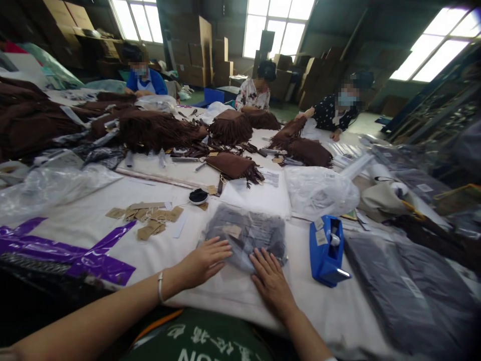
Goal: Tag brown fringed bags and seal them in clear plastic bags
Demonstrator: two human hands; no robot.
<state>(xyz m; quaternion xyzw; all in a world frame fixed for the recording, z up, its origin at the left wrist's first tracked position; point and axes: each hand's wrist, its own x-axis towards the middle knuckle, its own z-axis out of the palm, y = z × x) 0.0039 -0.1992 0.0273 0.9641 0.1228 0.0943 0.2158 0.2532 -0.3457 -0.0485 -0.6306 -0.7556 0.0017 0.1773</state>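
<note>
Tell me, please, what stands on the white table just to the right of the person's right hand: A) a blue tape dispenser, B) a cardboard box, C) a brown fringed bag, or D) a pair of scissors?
A: a blue tape dispenser stands beside the right hand, which lies flat on the bagged grey garment.

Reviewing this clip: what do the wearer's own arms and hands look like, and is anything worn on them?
Both forearms are bare, with no sleeves in view and no gloves. The left hand has a thin silver-coloured bracelet at the wrist. The right hand shows no ring, watch or band. Fingernails look short and unpainted. A dark green garment with pale lettering shows below, between the arms.
</note>
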